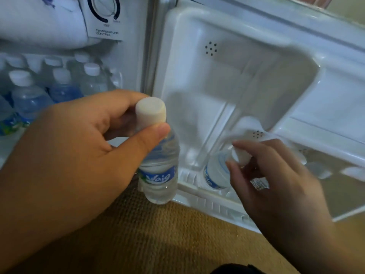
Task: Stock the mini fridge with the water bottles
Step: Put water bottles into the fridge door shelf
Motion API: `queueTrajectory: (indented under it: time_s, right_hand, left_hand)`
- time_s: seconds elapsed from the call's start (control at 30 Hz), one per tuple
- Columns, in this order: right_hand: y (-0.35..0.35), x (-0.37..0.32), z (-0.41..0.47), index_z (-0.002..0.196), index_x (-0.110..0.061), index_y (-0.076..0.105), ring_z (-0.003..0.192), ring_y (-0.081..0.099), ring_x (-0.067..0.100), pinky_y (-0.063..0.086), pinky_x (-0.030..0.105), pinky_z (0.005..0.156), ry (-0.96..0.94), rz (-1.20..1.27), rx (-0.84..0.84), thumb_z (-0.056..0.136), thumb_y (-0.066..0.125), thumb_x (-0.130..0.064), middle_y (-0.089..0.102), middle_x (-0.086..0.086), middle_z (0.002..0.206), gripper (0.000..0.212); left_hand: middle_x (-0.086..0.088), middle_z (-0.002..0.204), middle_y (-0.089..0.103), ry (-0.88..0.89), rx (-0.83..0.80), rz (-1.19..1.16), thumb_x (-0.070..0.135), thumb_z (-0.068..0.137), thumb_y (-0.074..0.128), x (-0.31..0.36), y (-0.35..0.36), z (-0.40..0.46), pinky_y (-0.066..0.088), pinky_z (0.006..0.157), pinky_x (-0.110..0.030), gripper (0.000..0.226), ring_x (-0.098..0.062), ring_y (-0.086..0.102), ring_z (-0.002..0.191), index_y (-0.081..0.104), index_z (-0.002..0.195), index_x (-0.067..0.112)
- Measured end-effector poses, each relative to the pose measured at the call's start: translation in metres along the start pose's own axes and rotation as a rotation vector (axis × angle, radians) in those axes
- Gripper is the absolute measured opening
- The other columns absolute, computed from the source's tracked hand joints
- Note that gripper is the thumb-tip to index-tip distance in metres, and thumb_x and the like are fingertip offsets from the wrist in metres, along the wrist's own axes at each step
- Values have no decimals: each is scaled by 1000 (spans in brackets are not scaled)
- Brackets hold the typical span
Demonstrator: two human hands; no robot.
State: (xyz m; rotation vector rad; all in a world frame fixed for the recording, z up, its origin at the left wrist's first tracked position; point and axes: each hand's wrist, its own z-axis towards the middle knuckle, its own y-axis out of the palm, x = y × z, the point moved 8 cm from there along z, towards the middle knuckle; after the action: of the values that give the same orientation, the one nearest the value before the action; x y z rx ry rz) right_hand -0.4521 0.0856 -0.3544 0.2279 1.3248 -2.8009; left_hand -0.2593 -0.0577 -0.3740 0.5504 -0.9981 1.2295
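1. "TEMPERATURE CONTROL" is printed on the white control panel [104,20] inside the fridge, under the dial [103,6].
2. The blue label of the water bottle [159,171] held by the left hand [69,155] reads roughly "Waig".
3. Small print beside the dial is too blurred to read.

Left hand [75,147] forward, thumb and fingers [126,99] pinched round a bottle cap [150,111]. Right hand [276,180] lower, fingertips curled on a second cap [242,155].
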Motion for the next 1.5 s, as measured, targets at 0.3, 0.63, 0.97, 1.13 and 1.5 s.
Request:
queueTrajectory:
  time_s: [0.3, 0.63, 0.97, 1.13, 1.5]
  right_hand:
    - [20, 32, -1, 123, -7, 71, 74, 64, 26, 54, 36, 65, 116, -32, 83, 93, 71, -18, 64, 8, 98, 32]
    - [30, 35, -5, 142, -10, 56, 92, 68, 37, 56, 49, 83, 213, -60, -68, 88, 74, -10, 65, 15, 116, 58]
    - [-88, -15, 43, 85, -48, 67, 59, 68, 3, 56, 33, 54, 203, 135, 3, 87, 53, -66, 71, -22, 74, 23]
    - [-137, 7, 111, 117, -38, 54, 111, 65, 29, 52, 55, 94, -1, -123, 258, 97, 48, -60, 67, 1, 121, 30]
    - [-82, 50, 154, 138, -44, 38, 110, 55, 35, 41, 57, 94, 188, -394, -241, 93, 10, -82, 54, 1, 113, 65]
  left_hand:
    - [22, 99, 74, 77, -46, 300, 57, 89, 63, 27, 19, 8, 61, 80, -30, 31, -2, 72, 94, 67, 115, 42]
    - [8, 94, 69, 116, -191, 422, 45, 101, 55, 38, 64, 39, 55, 78, -43, 24, -16, 67, 89, 64, 115, 27]
    - [9, 87, 58, -24, -375, 539, 39, 102, 56, -21, 113, 40, 37, 62, -22, 20, -7, 55, 77, 57, 114, 23]
    - [4, 87, 62, -79, -325, 547, 36, 101, 58, -27, 112, 40, 43, 67, -31, 13, -18, 60, 79, 53, 105, 24]
    - [19, 117, 67, -64, -331, 583, 54, 93, 64, 35, 83, 31, 56, 88, -26, 39, 0, 65, 103, 60, 126, 36]
